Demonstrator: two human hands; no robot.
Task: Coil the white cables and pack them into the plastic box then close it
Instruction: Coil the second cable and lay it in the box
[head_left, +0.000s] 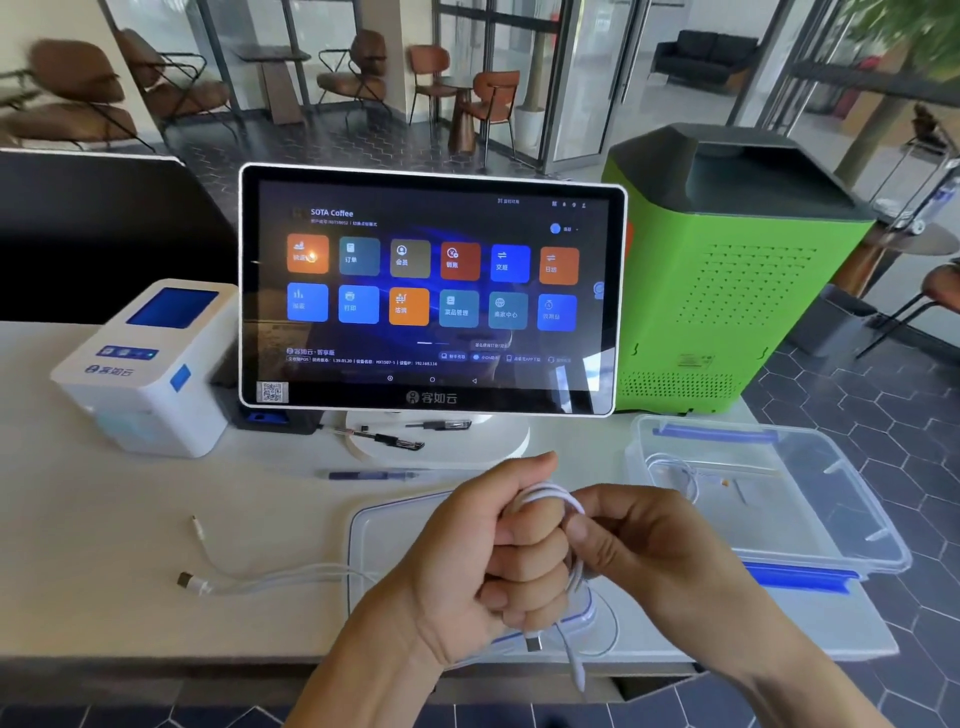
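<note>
My left hand (483, 545) is a fist wrapped around loops of a white cable (545, 496), whose plug ends hang below the fist. My right hand (639, 540) pinches the same cable where it arcs over the left fist. Another white cable (260, 577) lies loose on the counter to the left, its connectors pointing left. The clear plastic box (852, 525) stands open at the right with a coiled white cable (670, 470) inside. Its clear lid (384, 525) lies flat under my hands.
A touchscreen terminal (431, 291) stands behind my hands, a white receipt printer (150, 364) to its left, a green machine (727, 270) to its right. Pens (374, 474) lie at the terminal's base. The counter's front edge (156, 665) runs just below my wrists.
</note>
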